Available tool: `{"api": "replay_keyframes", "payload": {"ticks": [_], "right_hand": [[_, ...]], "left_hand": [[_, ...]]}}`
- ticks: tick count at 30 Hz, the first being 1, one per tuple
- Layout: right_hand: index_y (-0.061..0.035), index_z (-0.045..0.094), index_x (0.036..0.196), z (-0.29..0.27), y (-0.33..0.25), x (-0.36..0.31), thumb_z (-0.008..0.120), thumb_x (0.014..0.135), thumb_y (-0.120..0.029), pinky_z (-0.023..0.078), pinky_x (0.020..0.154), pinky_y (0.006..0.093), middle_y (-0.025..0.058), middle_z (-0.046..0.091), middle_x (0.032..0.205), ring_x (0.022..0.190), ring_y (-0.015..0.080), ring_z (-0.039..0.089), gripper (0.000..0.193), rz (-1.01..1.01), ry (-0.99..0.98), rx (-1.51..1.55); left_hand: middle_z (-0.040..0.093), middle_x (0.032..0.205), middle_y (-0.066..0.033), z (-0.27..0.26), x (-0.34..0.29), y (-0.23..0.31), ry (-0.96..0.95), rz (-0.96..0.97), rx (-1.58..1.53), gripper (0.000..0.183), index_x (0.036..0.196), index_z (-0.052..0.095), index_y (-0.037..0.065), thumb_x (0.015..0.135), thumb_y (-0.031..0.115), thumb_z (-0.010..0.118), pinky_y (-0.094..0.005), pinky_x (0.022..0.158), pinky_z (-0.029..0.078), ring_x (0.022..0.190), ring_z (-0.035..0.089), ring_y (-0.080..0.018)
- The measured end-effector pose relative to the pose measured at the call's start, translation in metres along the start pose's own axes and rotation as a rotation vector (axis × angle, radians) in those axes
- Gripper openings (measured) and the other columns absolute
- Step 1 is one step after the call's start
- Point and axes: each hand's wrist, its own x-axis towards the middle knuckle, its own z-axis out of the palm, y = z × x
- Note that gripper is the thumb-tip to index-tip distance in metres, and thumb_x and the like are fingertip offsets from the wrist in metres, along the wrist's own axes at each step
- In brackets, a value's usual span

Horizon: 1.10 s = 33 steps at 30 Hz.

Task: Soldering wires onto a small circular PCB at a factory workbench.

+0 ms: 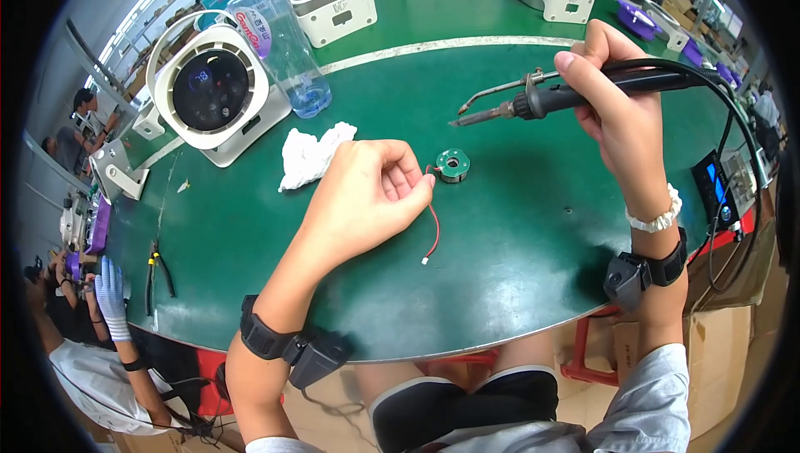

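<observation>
My left hand (371, 186) is closed in a pinch on a thin red wire (437, 232), which hangs down to a small white plug lying on the table. The wire's other end runs to a small round green circuit board (462, 163) with a hole in its middle, just right of my fingertips. Up to the right, my right hand (621, 111) is wrapped round a black soldering iron (554, 101) with a thin metal tube fixed along its top. Its tip points left and hangs above the board, apart from it.
A crumpled white tissue (302, 160), a clear bottle (290, 57) and a white device with a round black display (187, 107) stand left. Yellow-black pliers (151, 274) lie nearer. A control box (718, 190) sits right, its cable looping. A co-worker's gloved hand (111, 295) is far left.
</observation>
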Motion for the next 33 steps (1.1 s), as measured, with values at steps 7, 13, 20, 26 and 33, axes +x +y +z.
{"api": "replay_keyframes", "payload": {"ticks": [7, 13, 20, 26, 33], "right_hand": [[-0.0047, 0.038, 0.061, 0.012, 0.002, -0.013, 0.061, 0.079, -0.005, 0.027, 0.050, 0.0213, -0.0051, 0.035, 0.058, 0.056, 0.0024, 0.033, 0.029, -0.068, -0.128, -0.079], [-0.0105, 0.033, 0.062, 0.017, 0.014, -0.014, 0.059, 0.081, -0.005, 0.019, 0.037, 0.0190, -0.0060, 0.035, 0.053, 0.042, 0.0010, 0.030, 0.032, -0.154, -0.181, -0.108], [-0.0106, 0.032, 0.062, 0.017, 0.013, -0.015, 0.058, 0.081, -0.005, 0.018, 0.038, 0.0197, -0.0060, 0.034, 0.052, 0.042, 0.0011, 0.028, 0.032, -0.147, -0.160, -0.128], [-0.0107, 0.032, 0.062, 0.018, 0.016, -0.014, 0.058, 0.080, -0.005, 0.018, 0.038, 0.0199, -0.0064, 0.033, 0.052, 0.043, 0.0011, 0.028, 0.033, -0.159, -0.173, -0.132], [-0.0106, 0.032, 0.062, 0.018, 0.017, -0.015, 0.058, 0.081, -0.005, 0.018, 0.039, 0.0198, -0.0065, 0.033, 0.052, 0.043, 0.0009, 0.028, 0.032, -0.163, -0.178, -0.138]], "left_hand": [[0.054, 0.057, -0.0013, 0.003, -0.002, 0.001, -0.003, -0.025, 0.025, 0.015, 0.067, 0.058, -0.003, 0.074, 0.009, 0.063, -0.0198, 0.049, 0.041, 0.051, 0.050, -0.0047], [0.052, 0.059, 0.0036, 0.005, -0.004, 0.001, -0.010, -0.055, -0.001, 0.014, 0.068, 0.059, -0.002, 0.076, 0.007, 0.065, -0.0170, 0.047, 0.036, 0.052, 0.044, -0.0001], [0.053, 0.060, 0.0039, 0.006, -0.003, -0.001, -0.028, -0.045, 0.009, 0.013, 0.069, 0.059, -0.002, 0.077, 0.006, 0.064, -0.0171, 0.048, 0.037, 0.053, 0.045, -0.0006], [0.053, 0.061, 0.0040, 0.007, -0.003, -0.003, -0.030, -0.038, 0.005, 0.012, 0.069, 0.059, -0.002, 0.077, 0.006, 0.064, -0.0169, 0.050, 0.037, 0.055, 0.045, -0.0007], [0.053, 0.060, 0.0044, 0.008, -0.003, -0.003, -0.031, -0.018, 0.008, 0.013, 0.068, 0.059, -0.001, 0.077, 0.007, 0.065, -0.0170, 0.049, 0.036, 0.055, 0.045, -0.0004]]}}
